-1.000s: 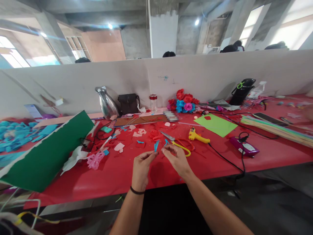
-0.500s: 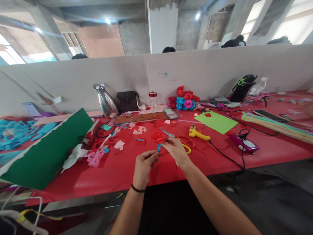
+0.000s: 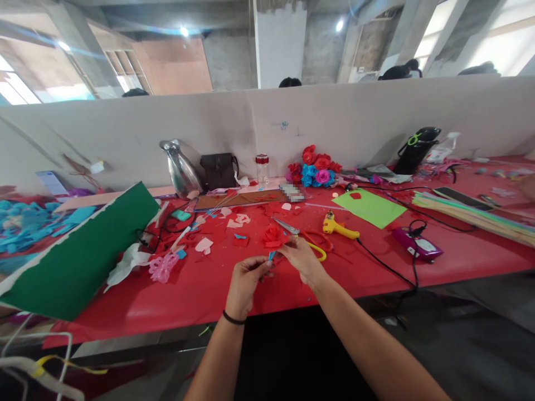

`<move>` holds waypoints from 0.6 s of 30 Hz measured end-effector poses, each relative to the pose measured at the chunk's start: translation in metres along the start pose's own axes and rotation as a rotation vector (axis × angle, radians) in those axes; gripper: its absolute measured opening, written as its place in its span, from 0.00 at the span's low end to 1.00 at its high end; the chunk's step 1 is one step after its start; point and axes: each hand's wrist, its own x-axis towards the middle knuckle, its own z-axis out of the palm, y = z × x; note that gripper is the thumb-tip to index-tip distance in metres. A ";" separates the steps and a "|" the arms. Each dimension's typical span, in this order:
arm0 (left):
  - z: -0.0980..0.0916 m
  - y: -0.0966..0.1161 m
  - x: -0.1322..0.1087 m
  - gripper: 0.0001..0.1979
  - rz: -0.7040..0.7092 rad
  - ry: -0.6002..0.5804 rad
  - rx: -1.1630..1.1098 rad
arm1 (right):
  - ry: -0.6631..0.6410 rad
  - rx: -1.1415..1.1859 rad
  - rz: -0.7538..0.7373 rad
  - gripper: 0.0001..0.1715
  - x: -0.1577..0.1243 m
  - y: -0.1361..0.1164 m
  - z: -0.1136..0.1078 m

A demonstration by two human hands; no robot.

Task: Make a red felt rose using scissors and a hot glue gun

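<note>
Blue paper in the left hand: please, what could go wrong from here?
The blue paper is small and held in the left hand, so it might slip or crease. The red flower appears right by both hands and could be crushed. The scissors lie near the right hand, which might knock them.

Cannot see whole the blue paper piece (image 3: 271,256) in the left fingers (image 3: 262,269) or the scissors (image 3: 286,225) partly behind the right hand (image 3: 304,259), nor identify the pixelated item (image 3: 291,192) toward the desk's (image 3: 188,306) back edge.
</note>
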 end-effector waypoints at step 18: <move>-0.005 -0.013 0.007 0.09 0.034 0.020 -0.026 | -0.031 0.060 0.077 0.10 -0.005 0.011 -0.002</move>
